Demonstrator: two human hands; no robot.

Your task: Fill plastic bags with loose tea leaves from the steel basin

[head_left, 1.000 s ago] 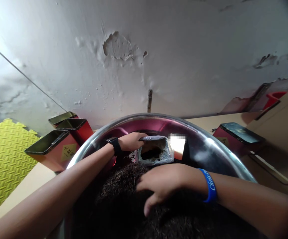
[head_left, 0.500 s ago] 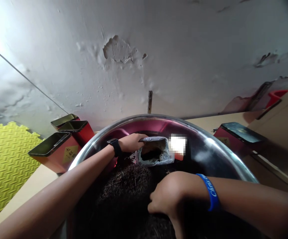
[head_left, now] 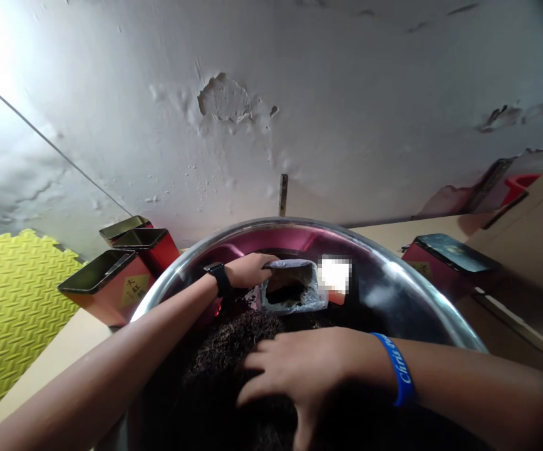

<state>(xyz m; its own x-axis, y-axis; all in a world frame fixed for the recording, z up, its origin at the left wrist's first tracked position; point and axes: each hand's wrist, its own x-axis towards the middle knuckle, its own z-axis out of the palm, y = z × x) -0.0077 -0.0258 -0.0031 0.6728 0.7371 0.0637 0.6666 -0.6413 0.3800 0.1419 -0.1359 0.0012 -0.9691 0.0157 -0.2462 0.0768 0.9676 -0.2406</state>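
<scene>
A large steel basin (head_left: 407, 275) in front of me holds a heap of dark loose tea leaves (head_left: 224, 351). At its far side a clear plastic bag (head_left: 292, 289) stands with its mouth held wide, dark leaves inside it. My left hand (head_left: 250, 269), with a black watch at the wrist, is closed on the bag's rim. My right hand (head_left: 294, 369), a blue wristband behind it, lies over the leaf heap with its fingers stretched out and apart, pointing left.
Three red tins with dark lids (head_left: 130, 260) stand left of the basin on a tan table (head_left: 59, 351). Another red tin (head_left: 440, 257) sits at the right. A yellow foam mat (head_left: 12, 300) lies far left. A peeling white wall (head_left: 271, 113) rises behind.
My right hand, curled into the leaves half a second ago, has spread its fingers flat over the heap and shifted left. My left hand still holds the bag.
</scene>
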